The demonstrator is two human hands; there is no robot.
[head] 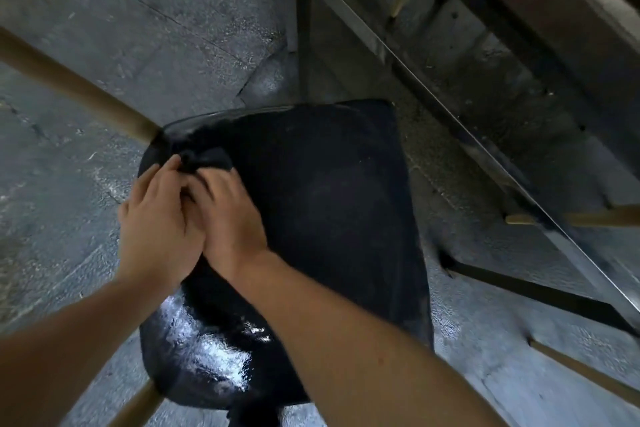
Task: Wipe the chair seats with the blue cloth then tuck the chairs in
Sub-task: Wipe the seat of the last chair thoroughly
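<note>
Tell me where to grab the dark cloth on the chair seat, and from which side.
Grip the bunched knot of the dark cloth near the seat's far-left corner, coming from above. It stands raised off the flat black chair seat, so fingers can close around it. The left hand and right hand are already there.

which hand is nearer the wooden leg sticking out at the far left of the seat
Left. The left hand lies on the chair seat edge just below that wooden leg; the right hand sits beside it, further toward the seat's middle.

no readable text, no labels, no numbers anywhere in view
</note>
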